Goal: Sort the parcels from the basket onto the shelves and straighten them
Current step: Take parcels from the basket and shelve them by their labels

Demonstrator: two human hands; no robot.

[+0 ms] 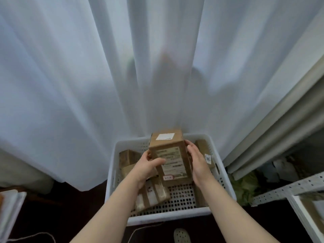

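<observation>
A brown cardboard parcel (171,155) with a printed label and a small red-edged sticker is held upright over the white perforated basket (175,216). My left hand (149,168) grips its left side, thumb across the labelled face. My right hand (197,162) lies flat against its right side with straight fingers. Several more brown parcels remain in the basket: a taped one (152,195) under my left wrist, one at the back left (128,156), and one at the right (205,153) with a white tag.
A white sheer curtain (122,76) hangs right behind the basket. White metal shelving (289,188) stands at the right, with bags and a green item (245,188) low down. A cord (140,230) and a slipper (181,235) lie on the dark floor.
</observation>
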